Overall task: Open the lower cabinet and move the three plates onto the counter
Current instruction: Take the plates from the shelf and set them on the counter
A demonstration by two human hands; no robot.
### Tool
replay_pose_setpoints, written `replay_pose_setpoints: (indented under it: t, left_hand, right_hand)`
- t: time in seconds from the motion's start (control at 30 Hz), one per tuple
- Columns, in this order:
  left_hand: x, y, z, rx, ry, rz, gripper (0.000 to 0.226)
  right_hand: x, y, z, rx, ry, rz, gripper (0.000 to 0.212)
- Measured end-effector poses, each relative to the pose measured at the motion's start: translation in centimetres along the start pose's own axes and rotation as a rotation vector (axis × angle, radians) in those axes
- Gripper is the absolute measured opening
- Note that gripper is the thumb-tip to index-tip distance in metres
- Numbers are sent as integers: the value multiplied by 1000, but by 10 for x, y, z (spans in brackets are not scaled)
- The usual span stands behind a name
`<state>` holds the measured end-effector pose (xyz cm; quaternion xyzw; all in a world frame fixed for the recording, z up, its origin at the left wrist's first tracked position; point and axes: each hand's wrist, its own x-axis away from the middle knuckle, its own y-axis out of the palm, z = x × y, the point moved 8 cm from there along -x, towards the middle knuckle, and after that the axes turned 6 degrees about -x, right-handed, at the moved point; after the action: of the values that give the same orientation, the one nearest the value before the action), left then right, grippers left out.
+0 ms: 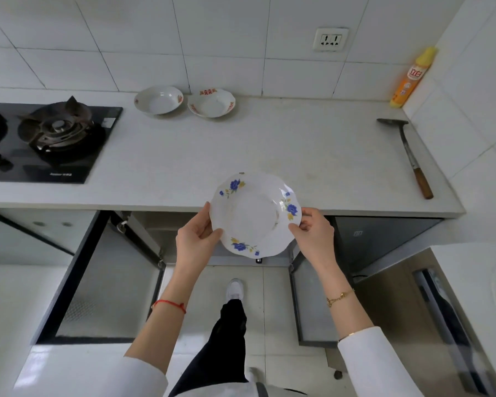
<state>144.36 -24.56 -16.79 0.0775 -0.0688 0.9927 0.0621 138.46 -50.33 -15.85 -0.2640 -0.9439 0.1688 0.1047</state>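
Note:
A white plate with blue flowers [254, 216] is in the air over the counter's front edge, tilted toward me. My left hand [196, 237] grips its left rim and my right hand [312, 233] grips its right rim. Two more white plates with red patterns stand side by side at the back of the counter [269, 150]: the left plate [158, 100] and the right plate [211, 103]. Below the counter both lower cabinet doors hang open, the left door [103, 279] and the right door [309, 299]. The cabinet's inside is mostly hidden behind the plate and my hands.
A black gas hob [49, 138] fills the counter's left end. A spatula with a wooden handle [410, 156] lies at the right edge, and a yellow bottle [413, 78] stands in the back right corner. My leg and shoe [234, 290] are between the doors.

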Motion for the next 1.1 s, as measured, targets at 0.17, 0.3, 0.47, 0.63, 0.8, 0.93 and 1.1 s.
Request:
replay_pose_setpoints:
  t: [0.17, 0.3, 0.47, 0.63, 0.8, 0.93, 1.1]
  left_hand:
    - [-74, 8, 9, -9, -20, 5, 65]
    - [-139, 15, 23, -16, 0, -22, 65]
    - [-218, 22, 43, -40, 23, -42, 64]
    - [-280, 32, 55, -82, 37, -85, 65]
    - [-319, 43, 58, -119, 32, -114, 64]
    - [-346, 52, 55, -133, 2, -108, 65]
    - [-372, 65, 53, -162, -24, -88, 66]
  right_hand:
    - [-66, 18, -12, -17, 6, 14, 28]
    - [-123, 31, -31, 10, 11, 37, 27]
    - [-193, 47, -52, 20, 20, 70, 29]
    - [-244, 57, -65, 8, 51, 117, 30]
    - [-279, 65, -66, 11, 92, 137, 30]
    - [-305, 69, -67, 18, 106, 126, 28]
    - [-338, 71, -66, 34, 110, 101, 28]
